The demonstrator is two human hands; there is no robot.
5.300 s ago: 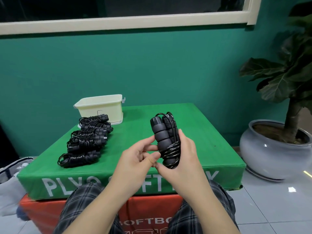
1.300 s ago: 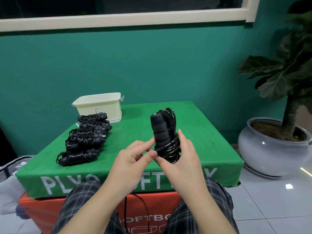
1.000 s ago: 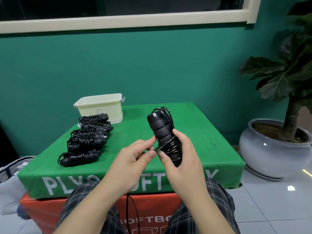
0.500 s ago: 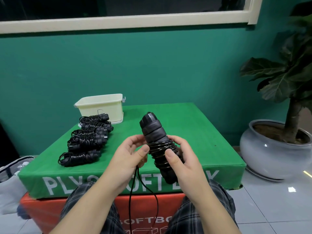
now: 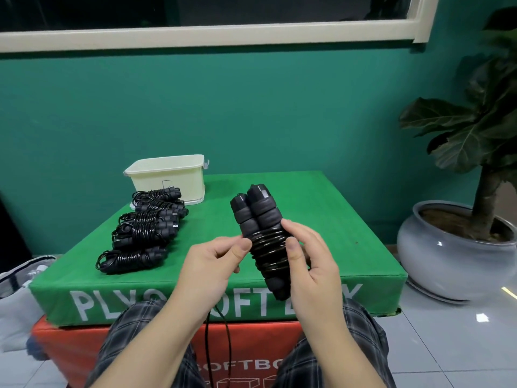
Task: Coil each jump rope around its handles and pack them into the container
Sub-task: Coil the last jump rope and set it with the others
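Right hand (image 5: 309,264): fingers curled round the paired handles (image 5: 258,219), steadying them tilted over the green box (image 5: 321,208)
Left hand (image 5: 215,259): pinched the rope (image 5: 268,249) at the coils, likely feeding turns
Container (image 5: 167,175): far-left, beside finished bundles (image 5: 145,231), awaiting packing

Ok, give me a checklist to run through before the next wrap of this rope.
1. Right hand grips both handles together: ok.
2. Left hand pinches the rope at the coil: ok.
3. Coil sits tight around the handles: ok, though its far side is hidden.
4. Rope fully wound: not ok, a loose loop hangs between the knees.
5. Loose loop free of snags below: cannot tell, it runs out of view.
6. Container open for packing: ok; whether there is room inside: cannot tell.
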